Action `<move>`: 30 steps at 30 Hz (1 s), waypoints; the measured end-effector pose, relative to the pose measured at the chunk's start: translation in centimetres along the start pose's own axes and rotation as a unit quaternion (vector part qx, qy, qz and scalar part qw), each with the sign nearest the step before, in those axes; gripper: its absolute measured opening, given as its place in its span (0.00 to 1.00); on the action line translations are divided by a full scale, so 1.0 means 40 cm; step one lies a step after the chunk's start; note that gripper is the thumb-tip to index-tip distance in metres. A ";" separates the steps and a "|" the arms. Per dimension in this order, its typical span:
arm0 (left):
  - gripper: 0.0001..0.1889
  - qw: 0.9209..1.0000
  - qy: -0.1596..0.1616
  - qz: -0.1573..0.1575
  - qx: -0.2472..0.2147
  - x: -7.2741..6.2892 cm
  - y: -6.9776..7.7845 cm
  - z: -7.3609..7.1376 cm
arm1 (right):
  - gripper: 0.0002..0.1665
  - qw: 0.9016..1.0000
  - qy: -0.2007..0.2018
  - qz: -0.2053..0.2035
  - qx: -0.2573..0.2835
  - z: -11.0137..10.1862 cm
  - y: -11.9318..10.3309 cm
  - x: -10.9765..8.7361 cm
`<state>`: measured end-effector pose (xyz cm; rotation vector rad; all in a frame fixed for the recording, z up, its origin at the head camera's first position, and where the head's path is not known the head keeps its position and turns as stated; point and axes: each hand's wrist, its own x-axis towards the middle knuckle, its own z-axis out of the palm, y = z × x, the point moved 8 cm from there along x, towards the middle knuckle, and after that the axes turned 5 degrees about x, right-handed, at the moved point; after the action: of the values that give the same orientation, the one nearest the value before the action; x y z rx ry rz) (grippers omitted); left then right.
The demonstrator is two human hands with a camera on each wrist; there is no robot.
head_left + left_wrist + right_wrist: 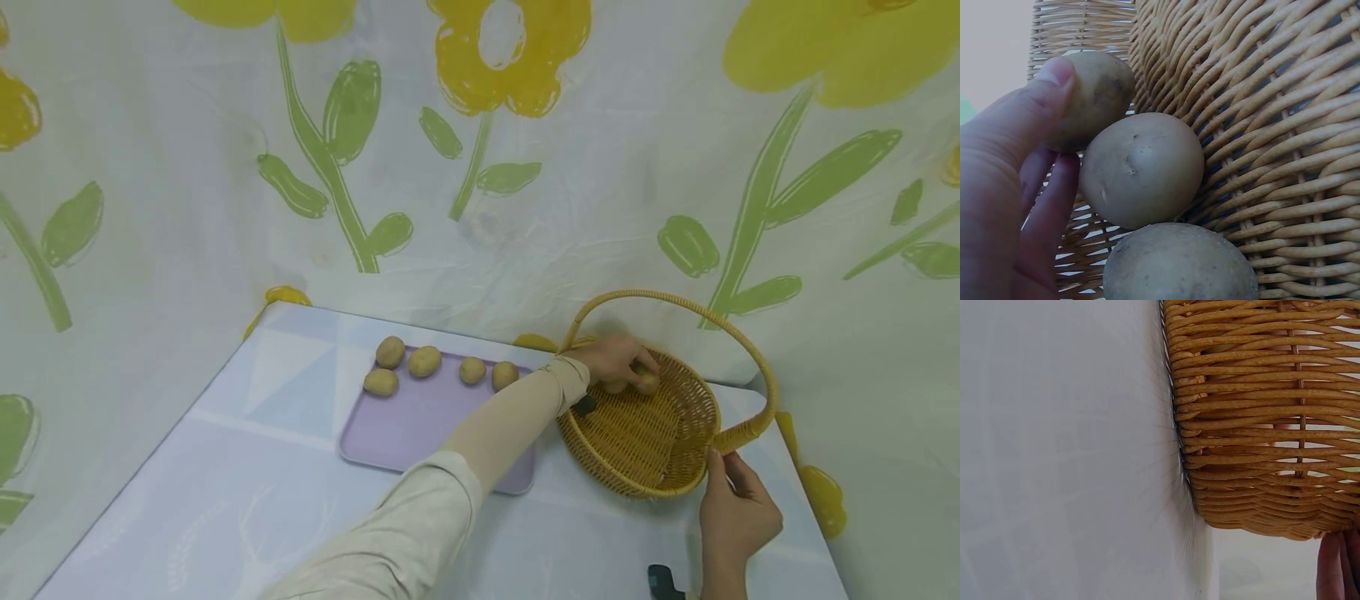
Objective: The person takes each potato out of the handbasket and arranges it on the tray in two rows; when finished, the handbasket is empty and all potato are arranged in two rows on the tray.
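Nearest, a creased, pale sleeve (375, 533) is stretched from 6 o'clock in the head view up past the right side of a flat, smooth lilac tray (420, 425). Between 4 and 5 o'clock, the rim of the basket (633, 446) is pinched between the thumb and fingers of the right hand (738, 508), close by the foot of the tightly wound, arched handle (748, 429). The basket, rounded and woven from honey-coloured strands with narrow gaps left in its wall, is stood upright on the pale, faintly patterned table (247, 475). The round-cornered tray is set just beside it, toward its 9 o'clock; along the tray's far edge, from 10 to 2 o'clock, five potatoes (424, 362) are spread, oval and dull-skinned. Inside the basket, near its 12 o'clock, one potato (1100, 94) is clamped between the thumb and fingers of the left hand (618, 358). In the left wrist view, a middle potato (1141, 178), dotted with shallow eyes, and a lower potato (1179, 269) toward 6 o'clock are shown by the ribbed weave. Farthest, a lightly wrinkled backdrop (585, 200) is printed with yellow flowers (558, 37) and green leaves (352, 112).
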<state>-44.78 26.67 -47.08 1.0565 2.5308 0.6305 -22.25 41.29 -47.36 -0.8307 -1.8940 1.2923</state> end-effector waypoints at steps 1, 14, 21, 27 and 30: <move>0.23 1.000 0.001 -0.002 -0.004 -0.001 0.000 0.000 | 0.21 1.000 0.000 0.000 0.001 0.000 0.000 0.000; 0.23 0.998 0.031 0.006 -0.060 -0.008 0.005 -0.007 | 0.21 1.000 -0.001 0.007 0.007 0.001 0.008 0.004; 0.24 0.995 0.042 0.012 -0.087 -0.017 0.021 -0.019 | 0.22 1.000 -0.006 0.002 0.008 0.003 0.000 0.009; 0.23 0.995 0.057 0.050 -0.069 -0.029 0.052 -0.032 | 0.22 1.000 -0.013 0.011 0.002 0.004 0.001 0.001; 0.23 0.994 0.064 0.055 -0.063 -0.035 0.064 -0.038 | 0.22 1.000 -0.014 0.015 0.000 0.003 0.002 -0.001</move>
<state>-43.01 26.84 -44.31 1.1493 2.5133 0.9037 -22.32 41.21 -47.47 -0.8474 -1.9101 1.3300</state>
